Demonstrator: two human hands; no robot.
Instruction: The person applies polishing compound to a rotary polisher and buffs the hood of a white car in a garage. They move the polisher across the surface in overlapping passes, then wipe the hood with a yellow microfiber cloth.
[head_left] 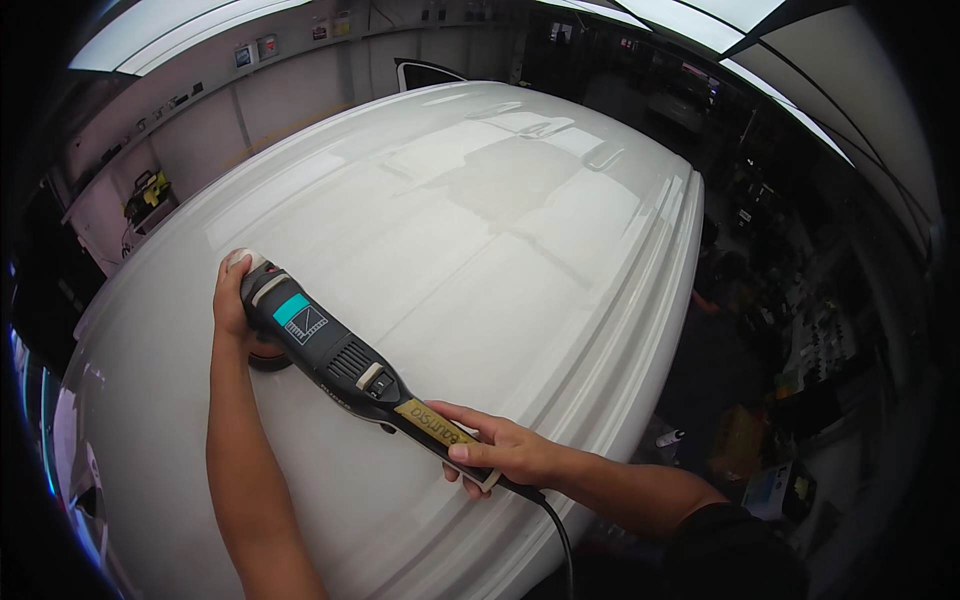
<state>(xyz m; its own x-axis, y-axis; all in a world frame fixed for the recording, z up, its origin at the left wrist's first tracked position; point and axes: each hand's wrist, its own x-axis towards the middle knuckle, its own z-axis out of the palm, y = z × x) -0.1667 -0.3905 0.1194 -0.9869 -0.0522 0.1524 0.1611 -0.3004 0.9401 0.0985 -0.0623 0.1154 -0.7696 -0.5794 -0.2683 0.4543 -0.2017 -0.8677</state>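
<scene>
A black electric polisher (335,350) lies diagonally between my two hands, its pad (268,356) partly hidden beneath the head and over the white vehicle roof (480,310). My left hand (234,296) is closed round the pale front of the polisher's head. The rear handle, marked with a strip of yellow tape, sits in the grip of my right hand (497,450). From the handle's end a black cord (562,535) drops toward the lower edge. Overhead lights reflect in the roof's glossy surface.
Ridges (640,290) run along the roof's right side. At the left, a wall shelf (150,125) carries small items, with a yellow-green and black device (148,195) below. A vehicle door (425,75) stands ajar at the far side. On the dark right floor are a box (768,490) and a bottle (669,438).
</scene>
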